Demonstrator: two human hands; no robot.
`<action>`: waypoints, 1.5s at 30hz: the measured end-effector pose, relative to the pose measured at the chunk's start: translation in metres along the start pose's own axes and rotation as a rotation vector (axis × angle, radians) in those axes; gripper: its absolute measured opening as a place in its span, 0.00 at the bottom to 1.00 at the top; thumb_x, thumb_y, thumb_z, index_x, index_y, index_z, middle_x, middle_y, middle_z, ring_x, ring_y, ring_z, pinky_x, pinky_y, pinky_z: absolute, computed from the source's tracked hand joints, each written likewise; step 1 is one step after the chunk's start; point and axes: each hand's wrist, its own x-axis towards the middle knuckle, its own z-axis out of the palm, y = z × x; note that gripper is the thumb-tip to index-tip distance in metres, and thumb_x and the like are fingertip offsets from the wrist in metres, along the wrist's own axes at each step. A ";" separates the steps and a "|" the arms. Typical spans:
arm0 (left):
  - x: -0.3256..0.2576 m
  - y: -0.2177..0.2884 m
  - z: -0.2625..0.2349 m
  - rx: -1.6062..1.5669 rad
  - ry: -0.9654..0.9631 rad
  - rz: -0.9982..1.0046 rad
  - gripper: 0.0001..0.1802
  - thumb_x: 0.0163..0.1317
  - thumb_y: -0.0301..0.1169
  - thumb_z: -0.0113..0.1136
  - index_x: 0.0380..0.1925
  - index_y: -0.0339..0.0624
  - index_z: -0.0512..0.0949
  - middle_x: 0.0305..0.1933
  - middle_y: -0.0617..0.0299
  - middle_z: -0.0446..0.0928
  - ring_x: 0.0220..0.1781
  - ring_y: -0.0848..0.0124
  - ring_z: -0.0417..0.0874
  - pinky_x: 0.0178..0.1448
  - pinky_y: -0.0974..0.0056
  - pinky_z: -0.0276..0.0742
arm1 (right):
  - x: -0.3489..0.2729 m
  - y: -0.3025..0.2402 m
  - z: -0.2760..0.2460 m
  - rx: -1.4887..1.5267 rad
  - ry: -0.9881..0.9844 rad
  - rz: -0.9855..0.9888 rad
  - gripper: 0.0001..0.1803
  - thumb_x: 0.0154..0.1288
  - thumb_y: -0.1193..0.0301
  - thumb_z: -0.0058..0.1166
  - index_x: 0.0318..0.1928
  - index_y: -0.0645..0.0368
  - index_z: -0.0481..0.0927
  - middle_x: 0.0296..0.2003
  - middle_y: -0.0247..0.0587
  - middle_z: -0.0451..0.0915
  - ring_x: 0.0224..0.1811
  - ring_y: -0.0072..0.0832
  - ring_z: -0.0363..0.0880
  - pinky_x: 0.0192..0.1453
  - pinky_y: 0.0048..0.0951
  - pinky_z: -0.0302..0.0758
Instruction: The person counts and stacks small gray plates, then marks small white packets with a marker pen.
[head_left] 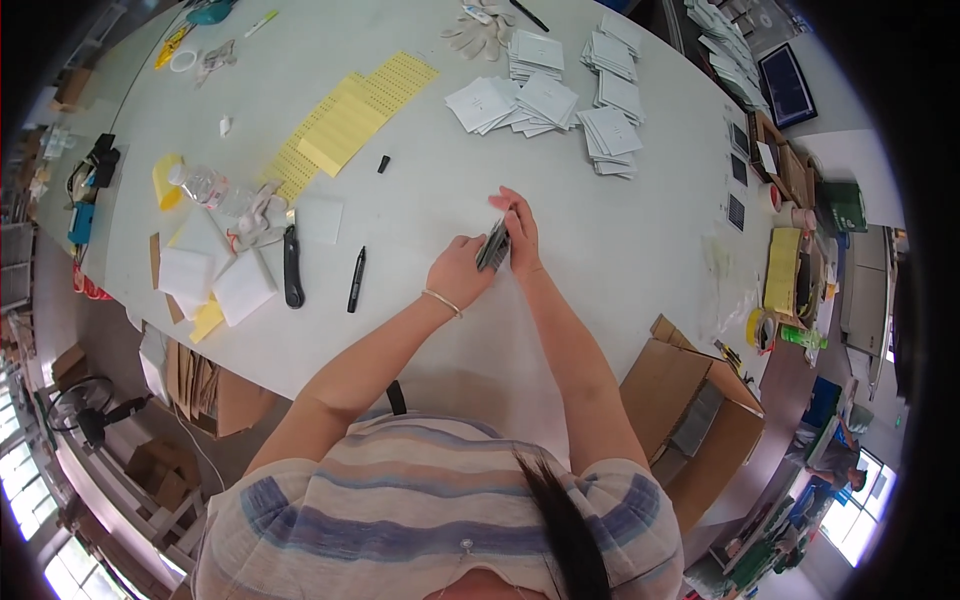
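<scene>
Over the middle of the table, my left hand (460,272) is closed round a small stack of thin flat pieces (492,247) with dark and pale edges; their kind is too small to make out. My right hand (521,236) grips the same stack from the right, its upper fingers bent over toward the left. Beyond my hands lie piles of flat white packets (540,97), and more stand in a column of piles (611,135) to the right. An uncapped black marker (357,280) is left of my left hand, with its cap (384,164) farther off.
Left on the table are a utility knife (291,262), white foam sheets (243,287), a plastic bottle (205,188) and yellow label sheets (345,125). White gloves (477,35) lie at the far side. An open cardboard box (690,400) stands by my right arm, near a tape roll (761,328).
</scene>
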 end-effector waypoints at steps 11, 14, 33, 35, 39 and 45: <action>-0.043 -0.050 0.028 -0.481 0.154 0.316 0.56 0.41 0.33 0.75 0.68 0.41 0.51 0.62 0.51 0.70 0.60 0.61 0.74 0.62 0.59 0.69 | -0.036 0.018 0.010 -0.052 0.303 -0.076 0.14 0.56 0.69 0.61 0.37 0.57 0.70 0.33 0.30 0.69 0.36 0.19 0.67 0.42 0.23 0.68; -0.045 -0.065 0.037 -0.750 0.114 0.304 0.63 0.42 0.32 0.75 0.70 0.45 0.38 0.65 0.46 0.65 0.62 0.59 0.71 0.65 0.57 0.65 | -0.042 0.022 0.007 0.034 0.385 -0.093 0.12 0.58 0.69 0.59 0.37 0.57 0.69 0.32 0.29 0.68 0.36 0.18 0.66 0.42 0.21 0.66; 0.034 -0.052 0.022 -0.363 -0.053 0.471 0.25 0.42 0.22 0.70 0.44 0.43 0.75 0.37 0.60 0.78 0.42 0.65 0.79 0.47 0.64 0.75 | -0.020 -0.017 -0.052 -0.539 0.304 -0.234 0.16 0.58 0.69 0.58 0.44 0.62 0.72 0.41 0.44 0.74 0.50 0.36 0.72 0.58 0.33 0.65; 0.034 -0.049 0.021 -0.389 -0.093 0.454 0.18 0.43 0.22 0.69 0.37 0.43 0.78 0.37 0.59 0.78 0.41 0.65 0.79 0.46 0.64 0.75 | 0.052 -0.043 -0.092 -0.934 0.577 -0.222 0.34 0.50 0.56 0.68 0.54 0.60 0.71 0.53 0.53 0.70 0.59 0.46 0.65 0.64 0.43 0.62; 0.030 -0.051 0.029 -0.420 -0.045 0.507 0.15 0.44 0.21 0.68 0.33 0.42 0.77 0.35 0.58 0.77 0.38 0.61 0.78 0.42 0.63 0.75 | 0.152 -0.101 -0.126 -1.522 0.516 -0.076 0.58 0.42 0.41 0.66 0.69 0.51 0.52 0.66 0.60 0.53 0.69 0.54 0.52 0.66 0.55 0.54; 0.032 -0.059 0.034 -0.416 -0.127 0.441 0.16 0.44 0.22 0.69 0.35 0.42 0.77 0.37 0.57 0.76 0.40 0.61 0.79 0.44 0.64 0.75 | 0.196 -0.090 -0.144 -1.681 0.330 0.433 0.69 0.34 0.37 0.66 0.73 0.42 0.39 0.70 0.62 0.46 0.71 0.57 0.47 0.67 0.58 0.52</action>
